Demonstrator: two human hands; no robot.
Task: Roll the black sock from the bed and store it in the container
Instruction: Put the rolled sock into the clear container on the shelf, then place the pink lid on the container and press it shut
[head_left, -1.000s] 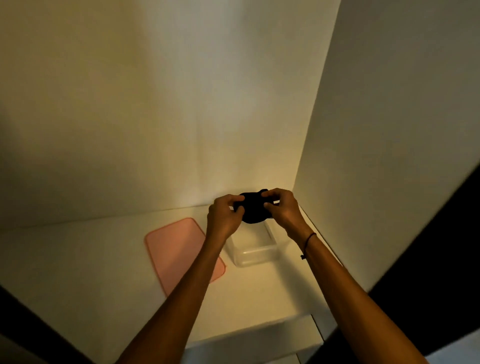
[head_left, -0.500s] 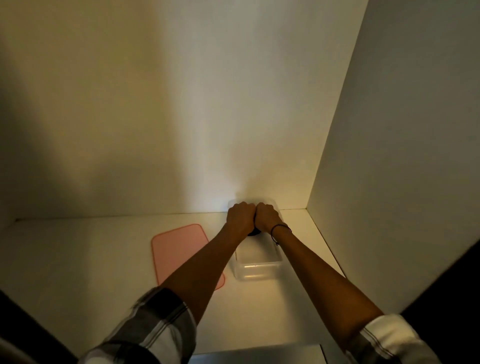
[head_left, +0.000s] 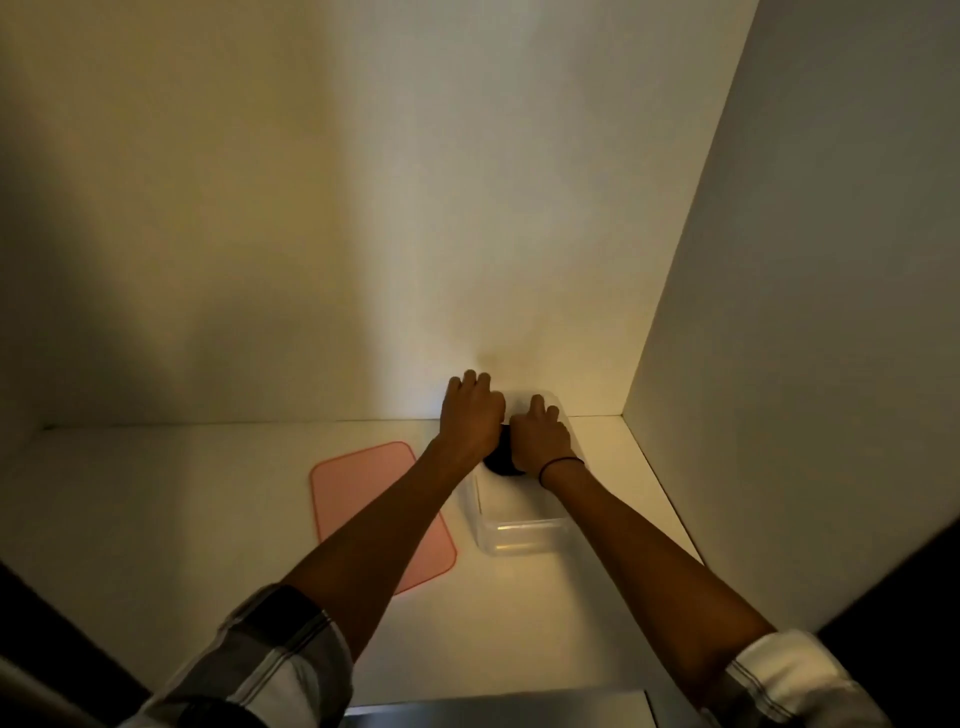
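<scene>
Nearest us we note two rolled-up sleeves, a plaid one on the left forearm and a pale one on the right forearm, both arms reaching forward over a white shelf set inside a pale cabinet. A metallic edge runs along the shelf's near side. Further in, a pink lid lies flat on the shelf, partly crossed by the left forearm, just beside the clear container, which stands to its right with its near wall catching light. Over the container's far half we see the black sock, a dark bundle showing only between and beneath the two wrists, down in the container's opening. The left hand lies palm-down over the sock with fingers loosely extended forward; whether it grips the sock we cannot tell. The right hand, a dark band at its wrist, presses on the sock's right side with fingers curled; a firm grip cannot be confirmed. Beyond the hands stand the back wall and the right side panel, dimly lit.
</scene>
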